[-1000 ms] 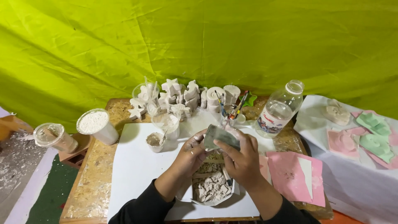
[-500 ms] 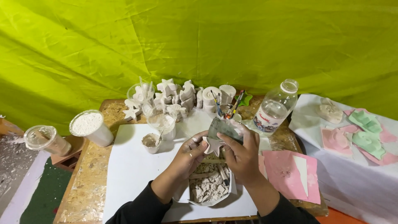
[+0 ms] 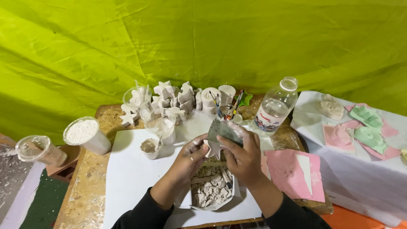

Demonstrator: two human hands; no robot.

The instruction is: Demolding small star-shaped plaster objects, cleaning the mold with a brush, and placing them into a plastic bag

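My left hand (image 3: 188, 157) pinches a small white star-shaped plaster piece (image 3: 213, 148) at mid-table. My right hand (image 3: 241, 154) holds a folded grey sheet (image 3: 227, 129), like sandpaper, against that piece. Both hands hover over a white tray of broken plaster scraps (image 3: 210, 191), which rests on a white sheet (image 3: 135, 174) covering the wooden table (image 3: 87, 193).
Several white plaster figures (image 3: 178, 99) and a cup of brushes (image 3: 227, 112) stand at the back. A clear plastic bottle (image 3: 275, 106) stands right of them. Cups of white powder (image 3: 87, 135) and paste (image 3: 149, 147) sit left. Pink and green moulds (image 3: 364, 131) lie on a side table.
The view has shifted slightly. My hands have stayed together over the tray, and the grey sheet has turned a little against the plaster piece.
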